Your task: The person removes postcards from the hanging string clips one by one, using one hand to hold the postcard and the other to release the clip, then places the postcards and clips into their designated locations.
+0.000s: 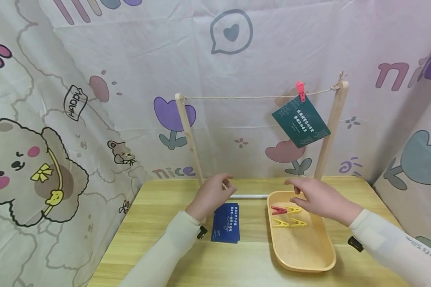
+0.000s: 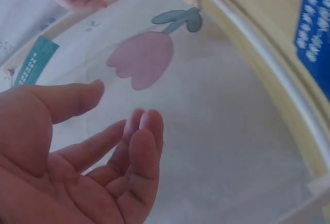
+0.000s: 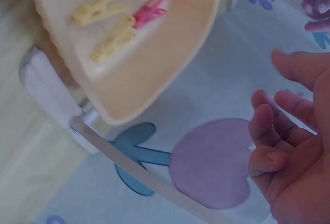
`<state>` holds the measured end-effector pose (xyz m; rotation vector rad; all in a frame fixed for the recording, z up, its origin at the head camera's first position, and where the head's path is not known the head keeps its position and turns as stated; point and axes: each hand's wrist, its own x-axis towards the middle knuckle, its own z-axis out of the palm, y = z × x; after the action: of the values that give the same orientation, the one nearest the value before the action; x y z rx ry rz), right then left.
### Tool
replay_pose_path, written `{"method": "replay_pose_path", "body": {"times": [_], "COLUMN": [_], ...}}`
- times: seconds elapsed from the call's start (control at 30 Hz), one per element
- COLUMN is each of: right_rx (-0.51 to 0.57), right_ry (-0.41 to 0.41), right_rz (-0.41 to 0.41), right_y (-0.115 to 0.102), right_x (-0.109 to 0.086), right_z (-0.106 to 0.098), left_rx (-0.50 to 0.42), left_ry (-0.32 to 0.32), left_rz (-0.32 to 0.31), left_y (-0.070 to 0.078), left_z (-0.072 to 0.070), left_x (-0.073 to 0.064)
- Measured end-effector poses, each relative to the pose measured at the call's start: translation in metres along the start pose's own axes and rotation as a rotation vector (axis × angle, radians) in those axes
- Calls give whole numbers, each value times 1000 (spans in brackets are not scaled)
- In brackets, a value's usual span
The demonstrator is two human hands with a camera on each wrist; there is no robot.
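Observation:
My left hand point(image 1: 214, 195) hovers just above the stack of blue cards point(image 1: 225, 223); its fingers are loosely bent with nothing between them, as the left wrist view confirms. The right hand point(image 1: 317, 199) is over the back right of the orange tray point(image 1: 301, 263), holding nothing, fingers loosely curled. Inside that tray lie a red clothespin point(image 1: 278, 210) and several yellow clothespins point(image 1: 281, 223). A green card point(image 1: 301, 121) hangs tilted by one corner from the string point(image 1: 237, 97), pinched there by a pink-red clothespin point(image 1: 300, 91).
Two wooden posts, the left post point(image 1: 189, 135) and the right post point(image 1: 332, 127), carry the string across the back of the wooden table point(image 1: 147, 235). Low between them runs a white rod point(image 1: 251, 196). A printed cloth point(image 1: 215, 67) forms the backdrop.

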<state>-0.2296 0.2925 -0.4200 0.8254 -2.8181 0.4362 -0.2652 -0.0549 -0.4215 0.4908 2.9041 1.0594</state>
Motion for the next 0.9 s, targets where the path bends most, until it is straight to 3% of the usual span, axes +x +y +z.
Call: {"method": "replay_pose_path", "body": {"times": [0.23,0.4,0.67,0.9], "right_rx": [-5,-6,-31,-9], "right_ry": [111,235,368,516], "right_rz": [-59,-127,-107,-130], "right_y": [-10,-18,-20,-23], "right_x": [10,17,27,43], "right_z": [-28,-52,-92,-125], "left_rx": [-30,-107,-220,-394], "left_ry": [43,69,91,91], "left_rz": [78,140,200,263], "left_y": [31,56,96,118], "left_z": [-3,0,6,9], "left_x": [18,36,61,81]}}
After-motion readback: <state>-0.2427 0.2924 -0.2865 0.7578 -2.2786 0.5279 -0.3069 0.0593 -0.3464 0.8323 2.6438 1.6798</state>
